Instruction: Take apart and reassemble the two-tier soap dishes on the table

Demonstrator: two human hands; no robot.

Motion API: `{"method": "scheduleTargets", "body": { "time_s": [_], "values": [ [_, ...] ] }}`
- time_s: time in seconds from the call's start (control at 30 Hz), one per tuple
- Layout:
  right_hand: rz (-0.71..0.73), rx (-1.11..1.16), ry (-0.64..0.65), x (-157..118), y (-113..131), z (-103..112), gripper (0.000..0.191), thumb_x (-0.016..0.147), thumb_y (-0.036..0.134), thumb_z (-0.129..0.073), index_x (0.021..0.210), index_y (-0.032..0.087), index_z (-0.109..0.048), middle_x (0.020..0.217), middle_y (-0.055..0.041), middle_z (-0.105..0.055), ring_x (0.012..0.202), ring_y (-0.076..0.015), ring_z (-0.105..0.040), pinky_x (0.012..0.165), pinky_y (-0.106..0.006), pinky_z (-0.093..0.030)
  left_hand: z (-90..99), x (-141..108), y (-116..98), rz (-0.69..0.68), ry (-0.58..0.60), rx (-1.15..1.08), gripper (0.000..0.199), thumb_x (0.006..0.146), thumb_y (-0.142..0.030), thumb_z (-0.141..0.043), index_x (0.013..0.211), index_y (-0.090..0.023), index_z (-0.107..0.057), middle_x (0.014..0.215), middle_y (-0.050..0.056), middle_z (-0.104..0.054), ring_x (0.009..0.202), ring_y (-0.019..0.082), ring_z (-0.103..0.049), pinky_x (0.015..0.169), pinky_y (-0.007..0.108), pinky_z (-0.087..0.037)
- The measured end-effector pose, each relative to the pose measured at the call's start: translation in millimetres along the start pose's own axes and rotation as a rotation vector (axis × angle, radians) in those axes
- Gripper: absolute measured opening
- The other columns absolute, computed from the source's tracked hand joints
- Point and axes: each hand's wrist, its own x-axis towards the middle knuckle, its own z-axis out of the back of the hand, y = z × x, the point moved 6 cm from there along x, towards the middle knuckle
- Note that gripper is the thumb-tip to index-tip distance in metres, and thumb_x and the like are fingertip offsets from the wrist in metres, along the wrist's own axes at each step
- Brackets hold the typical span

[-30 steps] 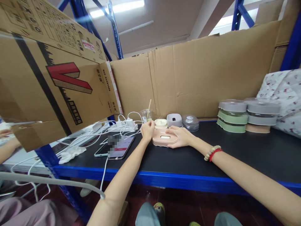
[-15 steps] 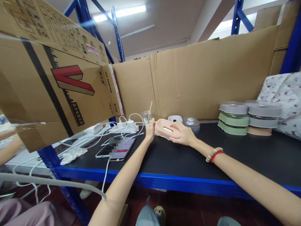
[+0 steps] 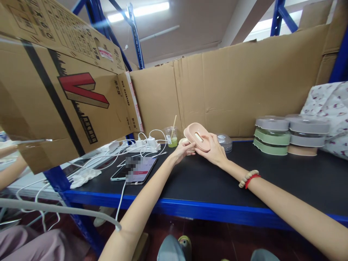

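Observation:
My right hand (image 3: 213, 150) grips a pink oval plastic piece (image 3: 196, 132) with a raised rim and a pale slot in its middle. The piece is tilted, held above the black tabletop. At its lower left edge, my left hand (image 3: 182, 151) has its fingers closed against it. A pale edge shows beside the left fingers; what it belongs to I cannot make out. Behind the right hand stands a clear domed lid (image 3: 225, 143), partly covered.
Stacked green, grey and pink containers (image 3: 272, 136) stand at the right by a patterned white bag (image 3: 330, 116). A cup with green liquid (image 3: 172, 140), a power strip (image 3: 136, 146) with cables and phones (image 3: 141, 172) lie left. Cardboard walls (image 3: 231, 83) enclose the back.
The pink piece has been raised and tilted more steeply. My left hand has shifted right and lower along its edge, uncovering the cup. The white item behind is now hidden.

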Motion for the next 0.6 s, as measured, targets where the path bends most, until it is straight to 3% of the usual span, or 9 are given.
{"method": "scheduleTargets", "body": {
  "time_s": [0.13, 0.4, 0.6],
  "values": [
    [0.051, -0.028, 0.069, -0.7, 5.0, -2.2, 0.067, 0.063, 0.051, -0.062, 0.121, 0.022, -0.046, 0.127, -0.0103, -0.04, 0.105, -0.0279, -0.054, 0.072, -0.039, -0.052, 6.4, 1.0, 0.0, 0.009, -0.049, -0.053, 0.023, 0.073, -0.026, -0.072, 0.086, -0.012, -0.06, 0.077, 0.003, -0.062, 0.063, 0.01, -0.058, 0.059, 0.02, -0.048],
    [0.073, -0.03, 0.145, -1.9, 5.8, -8.8, 0.061, 0.078, 0.053, -0.049, 0.132, 0.026, -0.041, 0.132, -0.0082, -0.039, 0.112, -0.0274, -0.051, 0.079, -0.04, -0.052, 9.3, -1.1, -1.1, 0.067, -0.164, -0.165, 0.015, 0.086, -0.027, -0.058, 0.093, -0.014, -0.059, 0.082, 0.002, -0.063, 0.068, 0.009, -0.059, 0.064, 0.019, -0.047],
    [0.106, -0.026, 0.089, -1.2, 2.3, -9.7, 0.063, 0.078, 0.055, -0.049, 0.131, 0.021, -0.044, 0.132, -0.0095, -0.041, 0.111, -0.0286, -0.051, 0.075, -0.039, -0.054, 8.3, -0.3, -0.9, 0.055, -0.113, -0.219, 0.018, 0.086, -0.03, -0.058, 0.091, -0.013, -0.06, 0.082, 0.003, -0.064, 0.068, 0.011, -0.06, 0.063, 0.02, -0.047]
  ]
}}
